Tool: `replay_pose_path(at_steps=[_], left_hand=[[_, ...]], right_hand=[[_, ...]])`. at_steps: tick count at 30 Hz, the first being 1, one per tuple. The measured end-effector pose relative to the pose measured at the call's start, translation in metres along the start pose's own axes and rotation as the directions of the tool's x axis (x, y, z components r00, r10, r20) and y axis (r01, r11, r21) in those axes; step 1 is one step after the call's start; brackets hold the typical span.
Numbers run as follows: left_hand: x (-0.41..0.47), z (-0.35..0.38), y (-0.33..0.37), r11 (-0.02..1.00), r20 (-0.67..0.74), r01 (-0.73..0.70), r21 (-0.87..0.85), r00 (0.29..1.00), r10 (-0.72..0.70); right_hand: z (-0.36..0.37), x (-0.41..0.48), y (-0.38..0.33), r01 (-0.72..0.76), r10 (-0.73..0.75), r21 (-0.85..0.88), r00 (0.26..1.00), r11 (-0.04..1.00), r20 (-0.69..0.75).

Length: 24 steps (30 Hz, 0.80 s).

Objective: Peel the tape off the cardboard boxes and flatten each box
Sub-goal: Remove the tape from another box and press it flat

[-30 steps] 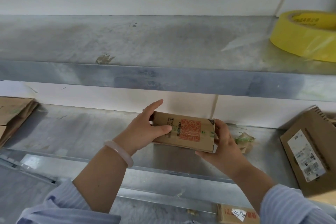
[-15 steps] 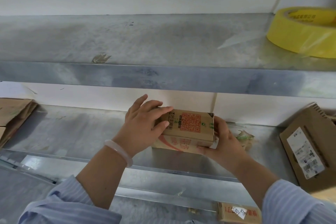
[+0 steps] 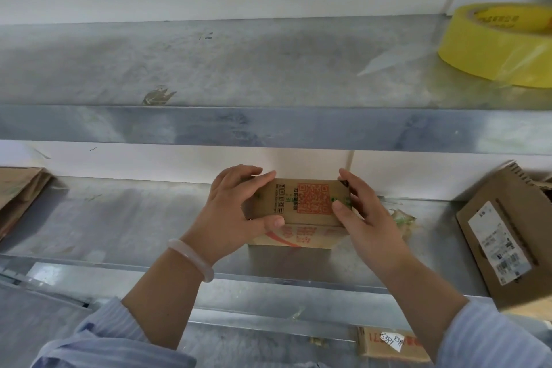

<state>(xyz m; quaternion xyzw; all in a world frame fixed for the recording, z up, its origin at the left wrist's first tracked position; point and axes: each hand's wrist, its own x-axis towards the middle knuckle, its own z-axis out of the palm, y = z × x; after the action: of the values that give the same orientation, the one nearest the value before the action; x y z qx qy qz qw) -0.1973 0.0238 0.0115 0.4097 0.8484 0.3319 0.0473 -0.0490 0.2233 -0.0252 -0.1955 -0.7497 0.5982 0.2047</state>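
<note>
1. The lower metal shelf (image 3: 134, 227) bears the small box (image 3: 301, 203); a red QR code is printed on its top and red lettering, too blurred to read, on its front.
2. A yellow tape roll (image 3: 490, 48) lies on the upper shelf (image 3: 209, 69).
3. A larger box (image 3: 522, 218) at the right carries a white barcode label.
4. The left hand (image 3: 227, 218) and right hand (image 3: 367, 230) clasp the small box's ends.
5. A handwritten slip (image 3: 391, 340) below reads "5391".

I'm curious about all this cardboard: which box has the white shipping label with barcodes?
The large brown box at the far right. The small box in the middle shows a red square code, and the bottom box only a handwritten slip.
</note>
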Motion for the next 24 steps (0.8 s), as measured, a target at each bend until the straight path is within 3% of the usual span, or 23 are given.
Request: replay_pose_path(at_steps=[5,10,17,24], left_hand=[[-0.009,0.001,-0.004,0.963,-0.02,0.016,-0.268,1.0,-0.022],[-0.008,-0.006,-0.005,0.953,-0.035,-0.046,-0.3,0.999,0.038],[-0.011,-0.004,-0.001,0.947,-0.151,0.052,-0.318,0.983,-0.104],[-0.011,-0.005,0.004,0.87,-0.031,0.168,-0.463,0.978,-0.205]], right_hand=[[-0.004,-0.004,0.005,-0.009,0.013,0.172,1.0,0.985,-0.022],[-0.005,-0.001,0.009,-0.004,0.032,0.296,0.995,0.955,-0.09],[0.001,-0.006,0.014,0.004,0.043,0.362,0.992,0.932,-0.123],[0.004,-0.009,0.015,0.007,0.048,0.405,0.991,0.914,-0.127]])
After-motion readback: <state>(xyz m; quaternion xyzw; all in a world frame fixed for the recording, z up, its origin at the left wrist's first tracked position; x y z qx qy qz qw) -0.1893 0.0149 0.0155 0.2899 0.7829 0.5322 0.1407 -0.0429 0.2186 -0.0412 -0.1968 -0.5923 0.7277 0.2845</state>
